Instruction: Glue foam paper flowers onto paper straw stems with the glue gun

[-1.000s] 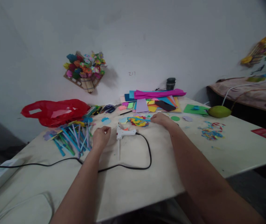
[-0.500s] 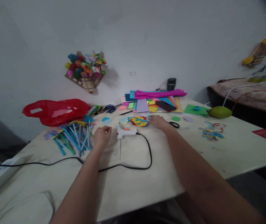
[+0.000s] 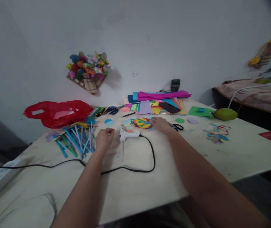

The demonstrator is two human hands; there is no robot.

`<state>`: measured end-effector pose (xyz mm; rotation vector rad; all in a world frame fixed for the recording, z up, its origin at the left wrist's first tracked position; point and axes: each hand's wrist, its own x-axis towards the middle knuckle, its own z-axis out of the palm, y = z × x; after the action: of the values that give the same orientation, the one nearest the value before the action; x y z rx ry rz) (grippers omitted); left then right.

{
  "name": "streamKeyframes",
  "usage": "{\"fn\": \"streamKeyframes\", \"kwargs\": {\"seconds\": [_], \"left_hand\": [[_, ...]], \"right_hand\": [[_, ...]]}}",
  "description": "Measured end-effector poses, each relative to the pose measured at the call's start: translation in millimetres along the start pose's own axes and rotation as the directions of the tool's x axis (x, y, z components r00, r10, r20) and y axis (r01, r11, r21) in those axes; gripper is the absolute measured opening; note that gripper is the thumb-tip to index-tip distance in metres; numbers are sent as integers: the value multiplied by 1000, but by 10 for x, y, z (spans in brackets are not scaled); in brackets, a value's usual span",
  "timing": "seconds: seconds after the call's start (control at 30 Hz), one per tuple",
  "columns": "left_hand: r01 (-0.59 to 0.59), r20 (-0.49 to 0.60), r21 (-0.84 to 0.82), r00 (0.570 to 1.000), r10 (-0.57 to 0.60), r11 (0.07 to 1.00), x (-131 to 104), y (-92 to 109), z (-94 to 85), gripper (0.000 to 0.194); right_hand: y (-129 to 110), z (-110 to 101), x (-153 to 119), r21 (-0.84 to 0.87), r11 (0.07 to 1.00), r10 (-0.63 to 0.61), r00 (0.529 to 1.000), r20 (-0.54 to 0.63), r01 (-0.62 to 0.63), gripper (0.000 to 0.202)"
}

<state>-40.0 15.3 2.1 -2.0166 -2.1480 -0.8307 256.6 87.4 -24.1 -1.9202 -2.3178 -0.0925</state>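
My left hand (image 3: 105,138) rests on the table to the left of a white glue gun (image 3: 129,135), its fingers curled and pressed together; whatever they hold, if anything, is hidden. A clear glue stick (image 3: 122,152) lines up with the glue gun's back end. My right hand (image 3: 160,123) lies low over the table with fingers stretched out, at the right edge of a pile of colourful flower-shaped paper cutouts (image 3: 141,123). Black-handled scissors (image 3: 178,127) lie just right of that hand, partly hidden by it.
Rolled paper strips (image 3: 75,141) and a red plastic bag (image 3: 61,112) are on the left. Coloured sheets (image 3: 164,95) are stacked at the back. Paper scraps (image 3: 217,134) and a green oval object (image 3: 225,114) are on the right. A black cord (image 3: 135,171) loops across the front.
The view has shifted very slightly. More of the scissors shows beside my right hand. Both hands have stayed nearly in place.
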Motion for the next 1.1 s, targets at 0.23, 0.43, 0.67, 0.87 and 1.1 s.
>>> {"fn": "streamKeyframes", "kwargs": {"seconds": [0.23, 0.43, 0.67, 0.87, 1.1], "left_hand": [[8, 10, 5, 1000, -8, 1000, -4, 3, -2, 32], [1, 17, 9, 1000, -1, 1000, -1, -9, 8, 32], [12, 20, 8, 1000, -12, 1000, 2, -5, 10, 31], [2, 21, -5, 1000, -2, 1000, -2, -3, 6, 31], [11, 34, -14, 999, -10, 1000, -6, 12, -7, 32]], "right_hand": [[8, 51, 35, -10, 1000, -21, 1000, -8, 21, 40], [-16, 70, 43, 53, 998, 47, 999, -20, -45, 48], [-89, -104, -2, 89, 995, -21, 965, -261, 45, 47], [-350, -210, -74, 35, 948, -289, 905, -311, 315, 39], [-323, -203, -72, 22, 981, -181, 944, -275, 194, 34]]}}
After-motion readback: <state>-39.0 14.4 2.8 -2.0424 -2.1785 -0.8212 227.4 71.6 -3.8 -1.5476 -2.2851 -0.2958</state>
